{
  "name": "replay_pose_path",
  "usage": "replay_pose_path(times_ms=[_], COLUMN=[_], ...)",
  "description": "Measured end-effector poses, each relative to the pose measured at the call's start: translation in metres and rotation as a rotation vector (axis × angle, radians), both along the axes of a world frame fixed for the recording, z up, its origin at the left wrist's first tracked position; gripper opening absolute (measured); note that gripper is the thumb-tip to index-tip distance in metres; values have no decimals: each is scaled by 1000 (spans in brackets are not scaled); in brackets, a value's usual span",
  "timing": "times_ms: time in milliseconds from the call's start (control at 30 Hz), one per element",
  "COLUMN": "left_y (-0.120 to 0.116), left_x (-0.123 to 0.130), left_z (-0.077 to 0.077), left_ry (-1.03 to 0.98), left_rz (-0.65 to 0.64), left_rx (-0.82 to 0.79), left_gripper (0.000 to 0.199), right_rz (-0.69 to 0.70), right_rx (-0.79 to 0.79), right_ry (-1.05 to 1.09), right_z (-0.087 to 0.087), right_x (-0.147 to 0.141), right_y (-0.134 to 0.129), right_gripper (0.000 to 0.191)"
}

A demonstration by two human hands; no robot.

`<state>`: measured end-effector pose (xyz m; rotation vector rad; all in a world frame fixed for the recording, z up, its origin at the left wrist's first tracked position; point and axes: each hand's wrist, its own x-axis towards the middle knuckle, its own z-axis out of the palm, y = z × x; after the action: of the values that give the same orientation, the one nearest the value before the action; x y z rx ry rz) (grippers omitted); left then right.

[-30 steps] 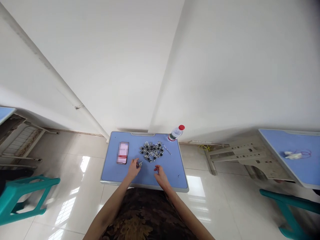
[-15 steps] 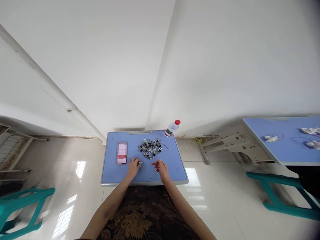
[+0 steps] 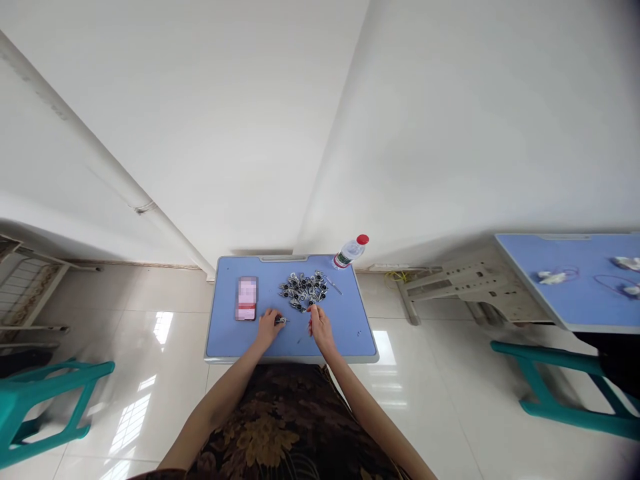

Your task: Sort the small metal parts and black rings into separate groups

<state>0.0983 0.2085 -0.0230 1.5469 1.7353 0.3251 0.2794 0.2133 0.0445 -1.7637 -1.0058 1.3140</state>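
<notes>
My left hand (image 3: 269, 328) rests on the blue desk (image 3: 223, 340), fingers closed on a small metal part with a black piece (image 3: 281, 321). My right hand (image 3: 321, 329) reaches the near edge of a pile of similar silver-and-black metal parts (image 3: 301, 287). Its thumb and forefinger are pinched together at the pile. What is between those fingertips is too small to make out. A thin metal rod, seen in that hand a moment ago, is now mostly hidden or blurred under the palm.
A phone (image 3: 247, 299) lies left of the pile. A red-capped water bottle (image 3: 351, 252) stands at the back right corner, near a thin pen-like item (image 3: 334, 287). Tiny bits (image 3: 359, 333) lie at the right. Another desk (image 3: 530, 257) and green stools (image 3: 55, 380) are nearby.
My right hand has moved forward to the near edge of the pile, and the rod in it shows far less. The left hand keeps its part in about the same place.
</notes>
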Motion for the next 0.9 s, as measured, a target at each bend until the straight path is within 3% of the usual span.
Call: replay_pose_path(times_ms=[200, 400, 900], left_y=[-1, -1, 0], left_x=[3, 4, 2], left_z=[5, 6, -5], left_ry=[5, 5, -2], left_rz=[4, 31, 29], left_rx=[-10, -34, -18], left_gripper=[21, 23, 21], right_rz=[98, 279, 505], right_rx=[58, 129, 260], right_ry=[115, -66, -383], right_z=[4, -4, -15], right_x=[-12, -9, -14], right_y=[7, 9, 9], right_gripper=[64, 52, 32])
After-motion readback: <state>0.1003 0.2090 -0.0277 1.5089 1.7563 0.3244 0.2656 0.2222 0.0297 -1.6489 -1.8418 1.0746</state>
